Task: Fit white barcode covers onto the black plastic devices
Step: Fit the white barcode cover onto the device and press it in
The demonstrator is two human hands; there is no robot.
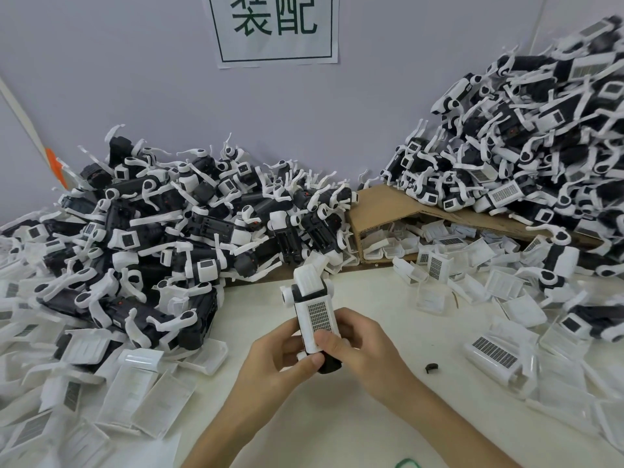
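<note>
over table, left hand and right hand grip device low down.

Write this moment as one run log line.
stage: fitting | left hand: grips device | right hand: grips device, thumb on cover

sign top cropped, device base — hidden

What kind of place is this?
Probably a factory assembly bench: heaps of identical black-and-white plastic devices, loose white plastic barcode covers, and the left hand and right hand assembling one.
</note>
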